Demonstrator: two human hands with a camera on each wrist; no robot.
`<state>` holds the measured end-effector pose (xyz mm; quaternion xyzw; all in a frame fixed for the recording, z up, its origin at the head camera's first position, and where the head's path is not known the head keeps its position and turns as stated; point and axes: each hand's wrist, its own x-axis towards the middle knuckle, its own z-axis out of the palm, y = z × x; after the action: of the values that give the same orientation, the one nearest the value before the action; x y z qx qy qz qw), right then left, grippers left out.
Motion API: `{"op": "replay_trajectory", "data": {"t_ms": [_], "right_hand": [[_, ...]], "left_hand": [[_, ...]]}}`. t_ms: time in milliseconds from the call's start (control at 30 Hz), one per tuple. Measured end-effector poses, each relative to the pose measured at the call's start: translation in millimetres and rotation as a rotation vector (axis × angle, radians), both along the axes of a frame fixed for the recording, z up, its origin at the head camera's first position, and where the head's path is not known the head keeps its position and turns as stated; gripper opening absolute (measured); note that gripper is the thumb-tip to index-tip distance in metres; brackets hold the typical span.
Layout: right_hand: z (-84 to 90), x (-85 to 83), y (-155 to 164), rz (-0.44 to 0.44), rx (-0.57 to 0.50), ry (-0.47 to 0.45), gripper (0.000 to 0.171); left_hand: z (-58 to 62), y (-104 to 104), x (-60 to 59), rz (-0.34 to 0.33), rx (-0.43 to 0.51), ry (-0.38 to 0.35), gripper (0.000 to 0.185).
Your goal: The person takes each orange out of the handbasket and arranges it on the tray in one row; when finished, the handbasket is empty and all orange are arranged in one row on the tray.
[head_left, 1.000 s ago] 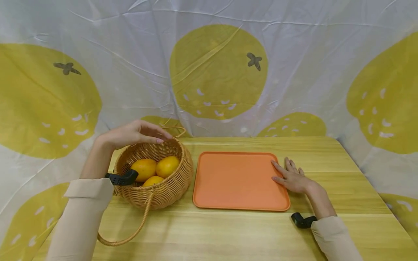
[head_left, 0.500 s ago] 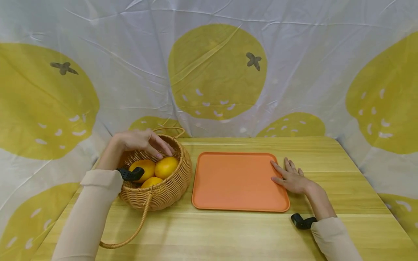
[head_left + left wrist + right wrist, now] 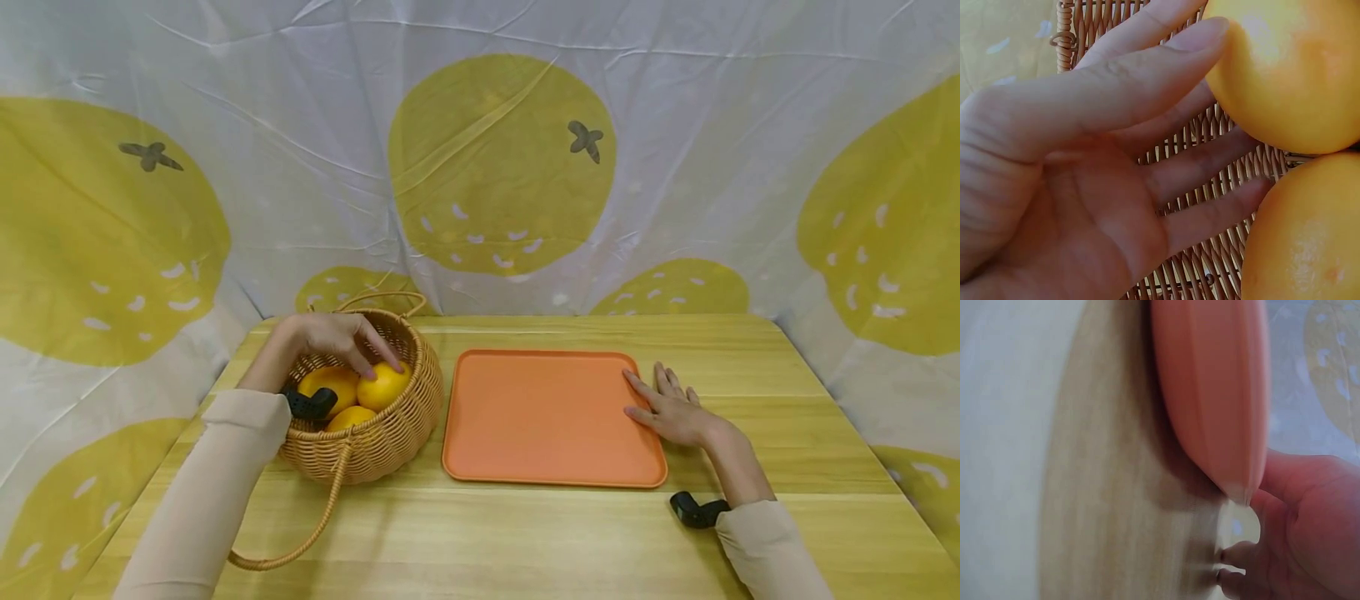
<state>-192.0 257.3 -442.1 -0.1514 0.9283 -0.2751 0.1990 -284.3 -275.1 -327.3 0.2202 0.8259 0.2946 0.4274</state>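
Pale wooden table (image 3: 570, 533), white backdrop cloth (image 3: 712, 150) — big yellow fruit prints

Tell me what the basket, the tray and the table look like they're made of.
Basket: woven wicker or rattan, tan, matte; the plaited strands show clearly in the left wrist view. Tray: probably plastic, orange, smooth and matte, with a moulded raised rim and rounded corners. Table: pale wood or a wood-look laminate; grain lines and plank seams show, with a slight sheen.
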Motion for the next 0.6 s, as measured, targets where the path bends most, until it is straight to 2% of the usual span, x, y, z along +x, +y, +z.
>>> {"op": "replay_trajectory", "data": {"t_ms": [200, 367, 600], "right_hand": [[1.2, 0.6, 0, -0.005, 0.005, 0.003, 0.076], [0.8, 0.6, 0, -0.002, 0.010, 0.005, 0.076], [1.5, 1.1, 0, -0.003, 0.005, -0.003, 0.076]], "left_hand": [[-7.2, 3, -2.5, -0.045, 0.013, -0.027, 0.047], [-13.0, 4, -2.8, -0.032, 0.015, -0.065, 0.053], [-13.3, 0, -2.0, -0.089, 0.072, 0.037, 0.049]]}}
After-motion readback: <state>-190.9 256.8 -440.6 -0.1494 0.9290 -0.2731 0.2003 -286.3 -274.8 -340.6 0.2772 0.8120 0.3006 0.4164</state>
